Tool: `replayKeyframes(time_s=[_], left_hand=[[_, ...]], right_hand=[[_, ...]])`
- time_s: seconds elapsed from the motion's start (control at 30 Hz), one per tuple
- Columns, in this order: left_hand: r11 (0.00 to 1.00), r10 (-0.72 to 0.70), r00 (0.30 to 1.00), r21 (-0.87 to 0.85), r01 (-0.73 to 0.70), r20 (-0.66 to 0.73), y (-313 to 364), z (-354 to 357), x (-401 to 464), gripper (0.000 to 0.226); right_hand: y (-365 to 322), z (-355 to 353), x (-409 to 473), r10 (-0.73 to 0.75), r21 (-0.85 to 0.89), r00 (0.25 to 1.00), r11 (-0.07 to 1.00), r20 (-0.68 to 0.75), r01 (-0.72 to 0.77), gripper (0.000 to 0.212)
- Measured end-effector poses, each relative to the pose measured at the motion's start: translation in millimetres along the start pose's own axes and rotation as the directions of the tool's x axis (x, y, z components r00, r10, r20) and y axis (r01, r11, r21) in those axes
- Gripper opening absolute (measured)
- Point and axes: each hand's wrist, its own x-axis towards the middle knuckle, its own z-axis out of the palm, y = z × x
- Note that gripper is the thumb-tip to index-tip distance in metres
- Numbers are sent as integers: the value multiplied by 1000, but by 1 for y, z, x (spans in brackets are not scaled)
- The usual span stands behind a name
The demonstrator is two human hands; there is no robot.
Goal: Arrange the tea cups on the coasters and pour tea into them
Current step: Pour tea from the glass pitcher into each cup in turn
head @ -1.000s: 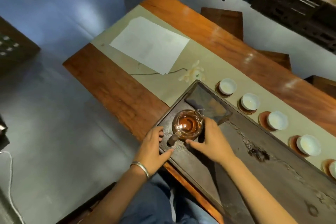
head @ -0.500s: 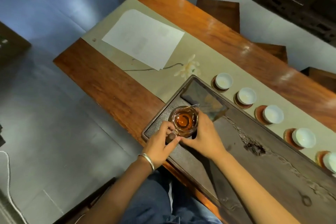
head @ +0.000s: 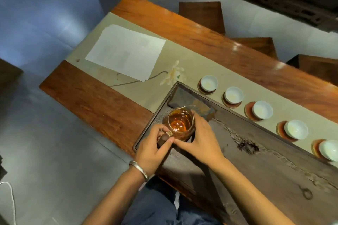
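The wooden table (head: 182, 29) runs diagonally across the head view, with a pale cloth runner (head: 102, 45) laid along it and a white sheet of paper (head: 126, 52) on the runner's far-left part. A dark, matte, rough-grained tea tray (head: 274, 166) lies on the near side, its long axis parallel to the runner. Along the tray's far edge, 5 tea cups sit on round reddish-brown coasters in 1 row; the nearest-left cup (head: 208, 83) and the next cup (head: 234, 95) are glossy white porcelain bowls, and several cups sit off-centre on their coasters. The glass pitcher (head: 180, 123), clear, round and filled with amber tea, stands at the tray's left end. Its dark wooden handle (head: 164, 138) points toward the person; its spout points away, toward the tray's far edge. The left hand (head: 151, 149) is curled around the handle, thumb and fingers pinching it. The right hand (head: 197, 142) cups the pitcher's right wall with loosely bent fingers, steadying it. Key relation: the cup row lies to the right and beyond the pitcher, so pouring likely requires a lift and a rightward carry; the right hand is the nearer one to the cups.
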Motion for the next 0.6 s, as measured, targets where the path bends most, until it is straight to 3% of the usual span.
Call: replayKeyframes(time_s=[0.3,0.43,0.6], left_hand=[[985,163,986,40,-165,44,25,-1,48,21],[982,181,981,41,-184,64,37,3,70,26],[981,178,980,70,-184,86,44,8,92,23]], right_hand=[[-2,-28,16,60,148,988,988,-141,-39,88],[3,-40,30,126,145,984,984,-129,-107,99],[9,-52,50,128,193,987,975,-97,-108,94]])
